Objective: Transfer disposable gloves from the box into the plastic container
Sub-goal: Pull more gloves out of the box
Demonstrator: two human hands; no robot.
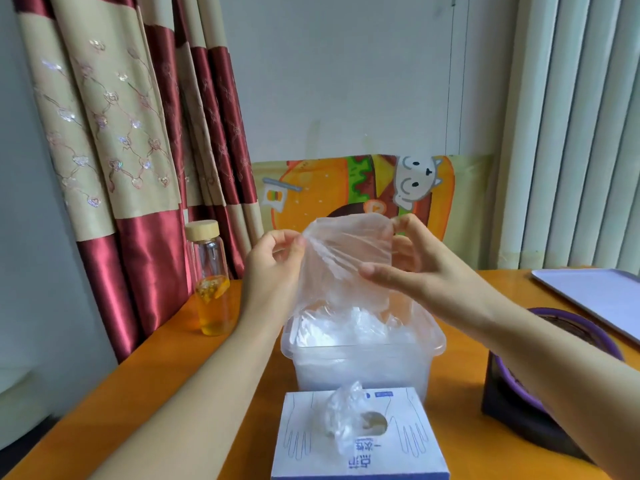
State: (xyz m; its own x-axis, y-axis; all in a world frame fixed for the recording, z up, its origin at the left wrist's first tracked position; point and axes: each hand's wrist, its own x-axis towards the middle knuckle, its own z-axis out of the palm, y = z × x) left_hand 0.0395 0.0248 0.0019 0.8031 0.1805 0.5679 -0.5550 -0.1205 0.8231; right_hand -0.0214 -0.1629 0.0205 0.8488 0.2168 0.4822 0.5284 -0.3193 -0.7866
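Placement step: left hand [277, 258] and right hand [412, 258] each pinch an upper corner of 1 clear disposable glove [346, 258] spread above the glove-filled plastic container [363, 362], behind the glove box [360, 441]; next, presumably, lowering and release.

Left hand [277, 258] and right hand [408, 268]: both bare, fingers slender. Left forearm [194, 375] and right forearm [554, 358]: bare along the whole visible length, up to the frame's lower edge.
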